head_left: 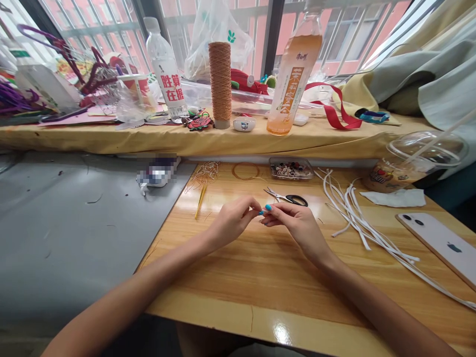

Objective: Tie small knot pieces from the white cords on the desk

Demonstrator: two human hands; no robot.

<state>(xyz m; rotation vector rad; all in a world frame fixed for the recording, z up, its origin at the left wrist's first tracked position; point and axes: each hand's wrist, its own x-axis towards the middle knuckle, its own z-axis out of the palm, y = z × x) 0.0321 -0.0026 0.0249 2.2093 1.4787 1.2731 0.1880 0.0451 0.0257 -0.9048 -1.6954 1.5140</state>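
Something tiny, too small to identify, is pinched between the fingertips of both hands above the wooden table [260,277]. Left hand [232,220]: fingers curled, thumb and forefinger pressed together at the tips. Right hand [297,223]: fingers likewise drawn in, tips meeting those of the left hand; nails painted turquoise. Both forearms reach in from the near table edge, hands just above the tabletop, near its middle.

Scissors [288,198] with black handles lie just behind the right hand, blades pointing left. White cords [353,218] lie spread to the right of the hands, running toward the near right corner. A phone [442,243] lies face down near the right edge. A clear tray of beads [292,168] sits at the back of the table, with a loop of gold wire [245,171] to its left and a bundle of gold threads [204,176] farther left. On the ledge behind stand a spool of tan thread [220,82], a clear bottle [167,74] and an orange drink bottle [295,74].
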